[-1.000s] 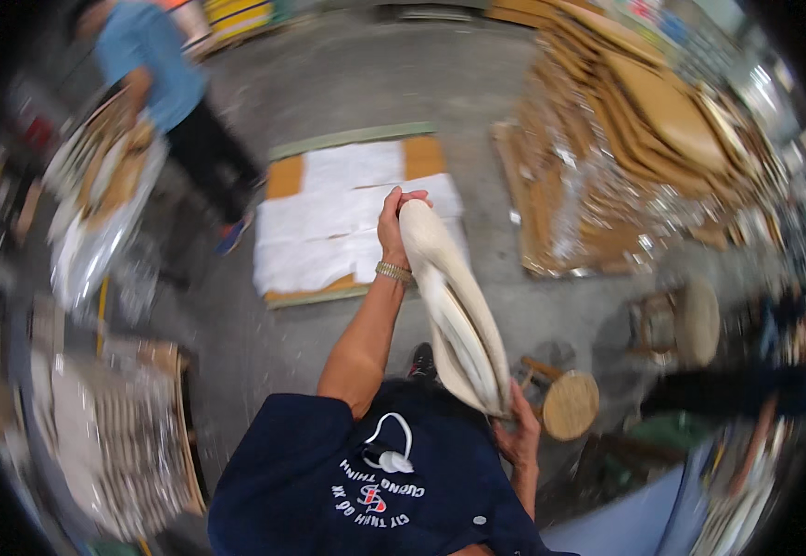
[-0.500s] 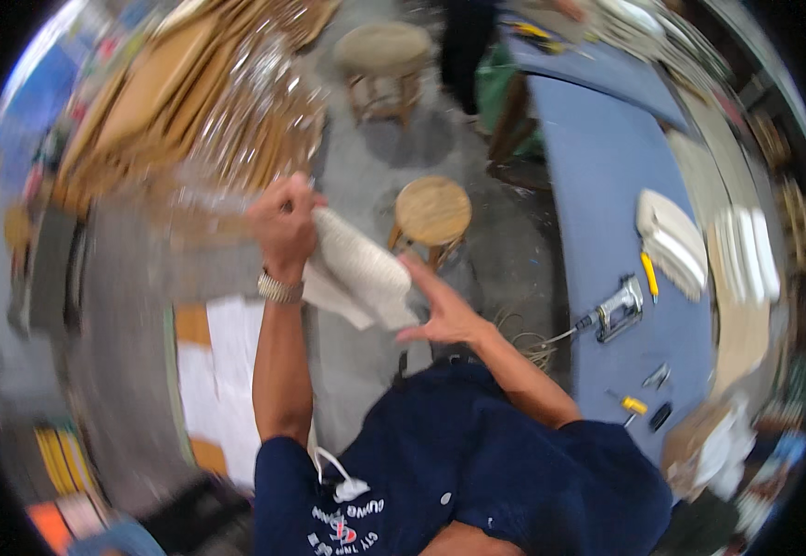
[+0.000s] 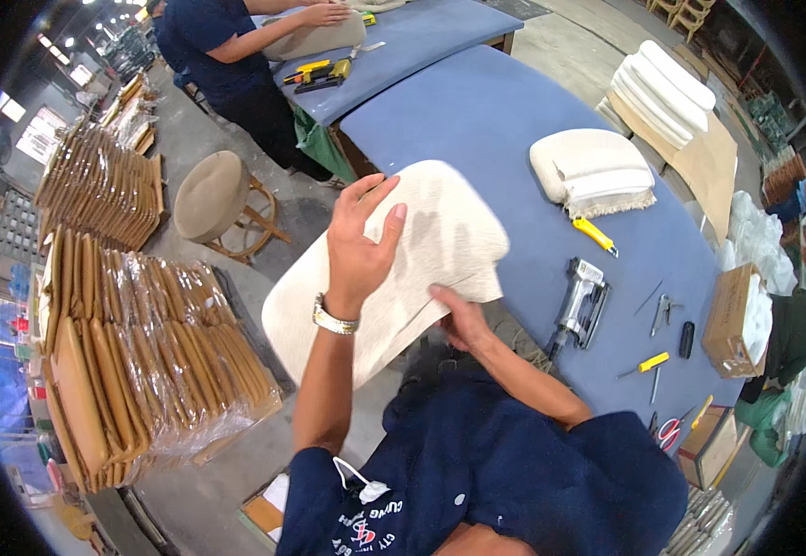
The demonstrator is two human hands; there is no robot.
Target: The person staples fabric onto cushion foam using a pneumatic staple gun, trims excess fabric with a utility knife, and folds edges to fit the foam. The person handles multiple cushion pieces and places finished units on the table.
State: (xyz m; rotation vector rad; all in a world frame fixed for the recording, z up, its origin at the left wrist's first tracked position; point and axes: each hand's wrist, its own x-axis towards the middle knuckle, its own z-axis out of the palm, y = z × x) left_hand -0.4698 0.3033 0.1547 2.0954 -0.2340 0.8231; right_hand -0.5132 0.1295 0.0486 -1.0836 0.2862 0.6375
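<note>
A broad cream fabric-covered cushion (image 3: pixel 449 218) with rounded corners is held in front of me, tilted, its right end over the edge of the blue worktable. My left hand (image 3: pixel 361 250), with a metal-band watch on the wrist, rests on its top face with fingers and thumb stretched out. On the near right edge, my right hand (image 3: pixel 463 318) grips the cushion, thumb on top and fingers curled beneath. The fabric has a slit or fold line near that thumb. What lies under the cushion is hidden.
On the blue worktable (image 3: pixel 440 116) lie a folded cream cushion (image 3: pixel 588 167), a yellow cutter (image 3: pixel 595 237), a staple gun (image 3: pixel 581 304) and a screwdriver (image 3: pixel 651 362). Wrapped brown panels (image 3: pixel 152 352) stand at left, near a padded stool (image 3: pixel 213 196). A co-worker (image 3: pixel 227 65) handles a cushion further off.
My view has turned right toward the worktable. The cream cushion now shows its broad face; my left hand has opened out onto it, and my right hand has closed on its edge.
</note>
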